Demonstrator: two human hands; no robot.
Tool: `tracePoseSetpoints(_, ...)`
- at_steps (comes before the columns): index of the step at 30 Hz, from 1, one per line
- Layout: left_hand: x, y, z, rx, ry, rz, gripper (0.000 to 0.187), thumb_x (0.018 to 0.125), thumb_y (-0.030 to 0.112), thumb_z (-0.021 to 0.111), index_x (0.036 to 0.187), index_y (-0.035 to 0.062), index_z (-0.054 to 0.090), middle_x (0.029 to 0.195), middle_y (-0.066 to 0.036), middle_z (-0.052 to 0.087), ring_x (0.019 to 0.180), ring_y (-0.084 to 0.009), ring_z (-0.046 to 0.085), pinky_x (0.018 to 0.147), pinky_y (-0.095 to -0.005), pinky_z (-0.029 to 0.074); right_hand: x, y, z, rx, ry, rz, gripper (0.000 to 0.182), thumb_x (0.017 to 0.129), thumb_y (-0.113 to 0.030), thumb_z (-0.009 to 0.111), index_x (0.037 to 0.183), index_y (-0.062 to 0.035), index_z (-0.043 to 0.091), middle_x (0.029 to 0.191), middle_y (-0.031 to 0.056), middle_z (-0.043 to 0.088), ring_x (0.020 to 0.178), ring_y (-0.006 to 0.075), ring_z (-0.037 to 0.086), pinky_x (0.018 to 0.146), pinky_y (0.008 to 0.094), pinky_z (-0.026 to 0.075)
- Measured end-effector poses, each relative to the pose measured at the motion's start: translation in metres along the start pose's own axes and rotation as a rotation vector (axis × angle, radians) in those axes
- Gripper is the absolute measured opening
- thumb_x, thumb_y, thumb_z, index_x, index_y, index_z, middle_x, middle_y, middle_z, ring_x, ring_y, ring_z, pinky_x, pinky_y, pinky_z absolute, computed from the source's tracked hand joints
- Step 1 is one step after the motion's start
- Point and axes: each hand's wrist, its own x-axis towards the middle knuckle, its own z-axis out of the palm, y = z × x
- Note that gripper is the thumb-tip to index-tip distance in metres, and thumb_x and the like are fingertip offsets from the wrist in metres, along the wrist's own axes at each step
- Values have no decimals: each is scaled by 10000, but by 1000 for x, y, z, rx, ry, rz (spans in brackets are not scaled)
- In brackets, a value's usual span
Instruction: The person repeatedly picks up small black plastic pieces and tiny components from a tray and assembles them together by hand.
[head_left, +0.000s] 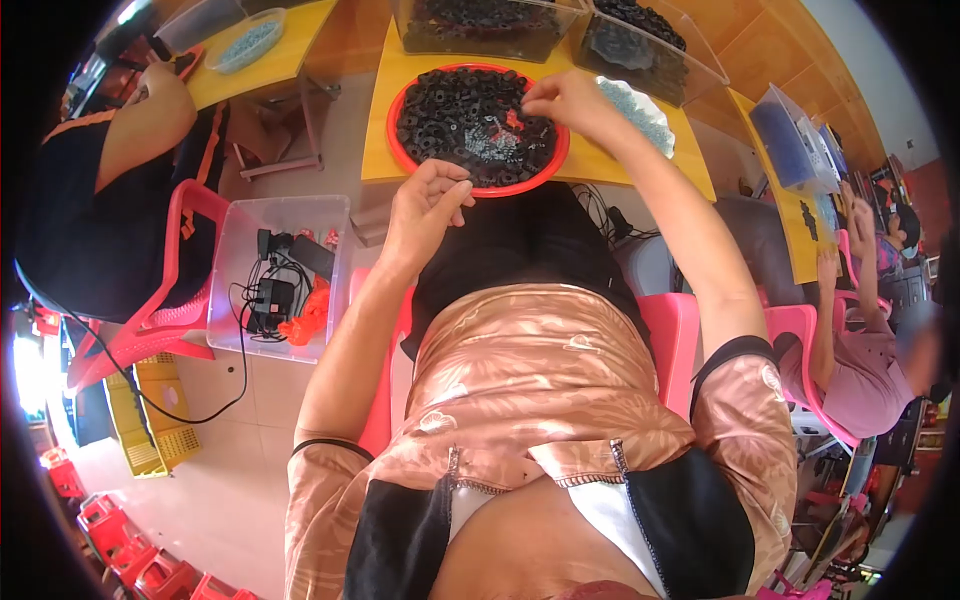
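Parts (430,120), small, black and seemingly hard, are being held in a round tray (396,155) directly ahead of the torso. In the head view, they are being spread around a paler pile of metal bits (490,147), ahead and to the right of the left hand (428,208). That hand is being held at the tray's near-left edge, its fingers curled and its thumb close to them; whether anything is being pinched cannot be told. The right hand (572,102) is being held over the tray's right side, nearer to a red scrap (513,120) on the parts, its thumb and forefinger drawn close; what lies between them cannot be told. No single long axis is being shown by the jumbled, chunky parts. The tray's smooth red rim is being supported by a flat yellow table (610,168). Pale, grainy bits (638,112) are being held in a white scalloped dish (662,148) to the right, and more dark parts in clear, straight-sided bins (480,45) beyond.
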Motion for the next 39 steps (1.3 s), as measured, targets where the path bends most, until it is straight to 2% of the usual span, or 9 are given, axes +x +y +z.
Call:
tracePoseSetpoints(2,0,0,-1,3,1,-12,169,912,168,602,1036,60,568,794,-5,615,613,-36,506,545,-169,365,9,12,23,31,-125,-24,197,735,-165,728,916,-89,732,787,86,705,763,189,675,722,325,515)
tracePoseSetpoints(9,0,5,1,19,11,-33,148,901,124,586,991,9,564,793,-52,619,625,-71,514,585,-209,426,17,7,39,-187,-95,-169,272,706,-173,760,956,-74,719,885,127,699,860,291,659,789,391,507)
tracePoseSetpoints(15,0,5,1,4,5,-38,144,902,126,583,987,11,568,792,-50,619,628,-69,514,586,-207,427,28,11,36,-251,-193,-173,246,745,-157,727,979,-81,715,814,108,693,751,247,655,724,348,508)
tracePoseSetpoints(21,0,4,1,-3,5,-30,130,902,117,580,977,11,570,786,-48,618,628,-68,514,583,-202,425,29,-5,16,-103,-435,128,245,760,-143,711,995,-77,713,766,112,669,723,259,638,705,349,505)
tracePoseSetpoints(24,1,4,1,-7,3,-32,127,903,114,579,974,9,569,787,-50,619,628,-68,516,582,-202,428,30,19,28,-248,-247,-349,252,763,-134,700,1005,-65,700,720,108,656,689,261,637,675,344,508)
tracePoseSetpoints(27,1,3,1,-11,6,-31,135,903,117,584,982,9,566,785,-51,619,626,-69,518,581,-204,429,29,21,31,-283,-189,-397,253,760,-134,699,997,-46,688,746,116,663,666,276,635,666,350,512)
tracePoseSetpoints(33,2,-1,0,-86,45,44,204,918,144,595,1078,24,554,875,-48,631,681,-77,567,615,-195,440,-26,-37,18,150,-110,-109,206,767,-134,693,936,-16,696,775,128,685,708,229,661,670,331,510)
tracePoseSetpoints(34,1,0,3,-88,60,63,207,918,134,593,1084,17,553,888,-55,632,703,-88,582,636,-203,452,-42,-43,23,191,-73,-235,192,787,-108,678,950,-7,689,773,124,685,692,180,655,640,307,505)
tracePoseSetpoints(39,4,-6,3,-18,-9,91,188,911,91,592,1071,-5,567,900,-72,635,784,-122,626,713,-234,489,-92,-70,46,472,-117,-164,233,815,-34,648,1038,9,596,760,85,671,650,104,615,613,247,484)
